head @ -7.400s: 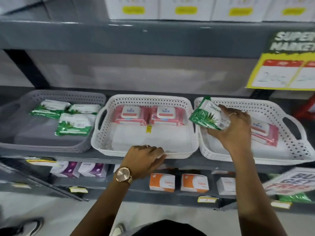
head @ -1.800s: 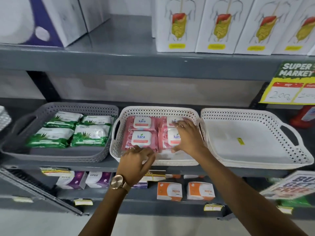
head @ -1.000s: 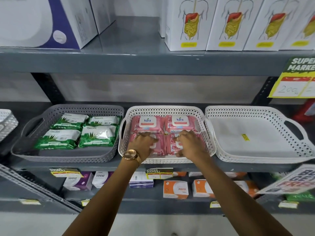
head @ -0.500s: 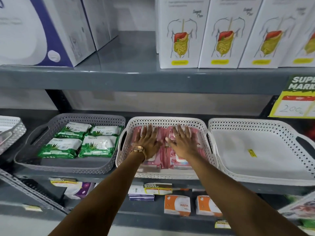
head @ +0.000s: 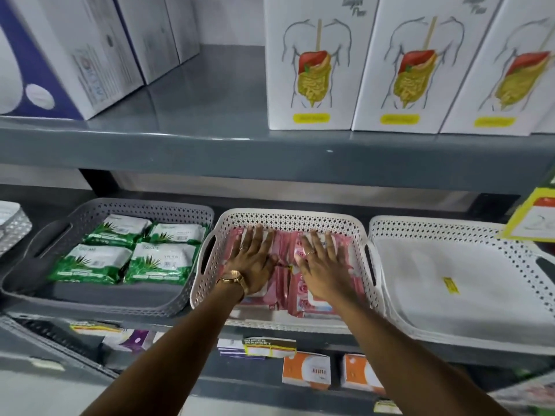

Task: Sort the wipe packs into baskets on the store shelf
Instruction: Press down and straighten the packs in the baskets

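Three baskets stand side by side on the middle shelf. The grey basket [head: 192, 209] on the left holds several green wipe packs [head: 162, 259]. In the middle white basket [head: 288, 217] lie several pink wipe packs [head: 283, 283], largely covered by my hands. My left hand [head: 252, 262] and my right hand [head: 322, 265] rest flat on the pink packs, palms down and fingers spread, gripping nothing. The white basket [head: 450, 228] on the right has only a small yellow sticker [head: 450, 285] on its floor.
The upper shelf edge [head: 270, 157] overhangs the baskets and carries tall white boxes [head: 312, 64]. A yellow price sign [head: 534, 216] hangs at the right. Orange boxes [head: 306, 369] and purple packs sit on the lower shelf. Another white basket [head: 12, 226] shows at the far left.
Since a second ago my hands went from gripping the front pink packs to lying flat, further back across the pile. The camera has tilted upward and moved closer.
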Demonstrator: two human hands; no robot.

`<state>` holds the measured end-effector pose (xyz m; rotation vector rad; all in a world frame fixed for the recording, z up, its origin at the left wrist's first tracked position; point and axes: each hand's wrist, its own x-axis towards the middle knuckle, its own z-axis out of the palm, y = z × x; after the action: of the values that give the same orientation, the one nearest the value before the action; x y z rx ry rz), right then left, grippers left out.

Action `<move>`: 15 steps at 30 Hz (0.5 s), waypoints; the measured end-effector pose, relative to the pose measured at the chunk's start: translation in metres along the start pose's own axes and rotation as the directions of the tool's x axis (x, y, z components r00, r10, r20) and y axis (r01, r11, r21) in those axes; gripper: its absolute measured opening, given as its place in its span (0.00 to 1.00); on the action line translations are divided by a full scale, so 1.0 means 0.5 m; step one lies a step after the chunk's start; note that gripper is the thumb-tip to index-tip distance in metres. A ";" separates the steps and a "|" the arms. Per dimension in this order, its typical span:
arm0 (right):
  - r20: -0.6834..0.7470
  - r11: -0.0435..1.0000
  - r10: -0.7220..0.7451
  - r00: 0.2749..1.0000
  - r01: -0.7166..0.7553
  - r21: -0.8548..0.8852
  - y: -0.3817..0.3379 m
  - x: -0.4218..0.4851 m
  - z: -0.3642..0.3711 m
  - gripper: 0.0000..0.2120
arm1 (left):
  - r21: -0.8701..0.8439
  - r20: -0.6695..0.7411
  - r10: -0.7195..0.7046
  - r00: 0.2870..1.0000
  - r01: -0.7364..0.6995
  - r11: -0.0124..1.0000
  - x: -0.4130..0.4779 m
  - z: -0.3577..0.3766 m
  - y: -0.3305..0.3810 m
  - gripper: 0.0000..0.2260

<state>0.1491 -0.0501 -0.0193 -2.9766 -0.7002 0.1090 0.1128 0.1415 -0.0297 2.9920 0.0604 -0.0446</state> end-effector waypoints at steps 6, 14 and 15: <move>0.037 1.000 0.011 0.999 -0.011 0.016 0.000 0.003 -0.002 0.28 | -0.003 0.045 -0.008 0.999 0.008 1.000 -0.008 -0.010 0.008 0.28; -0.207 0.917 0.211 0.955 -0.120 0.381 -0.159 -0.019 -0.087 0.31 | -0.122 -0.102 0.182 0.978 -0.194 0.973 -0.077 -0.115 -0.075 0.28; -0.249 0.904 0.189 0.950 -0.069 0.422 -0.208 -0.018 -0.100 0.29 | -0.107 -0.127 0.208 0.970 -0.221 0.969 -0.094 -0.134 -0.113 0.28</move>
<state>0.0996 0.0357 0.0410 -2.5569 -0.3830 -0.1474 0.0652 0.2057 0.0297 2.8590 -0.2402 0.1501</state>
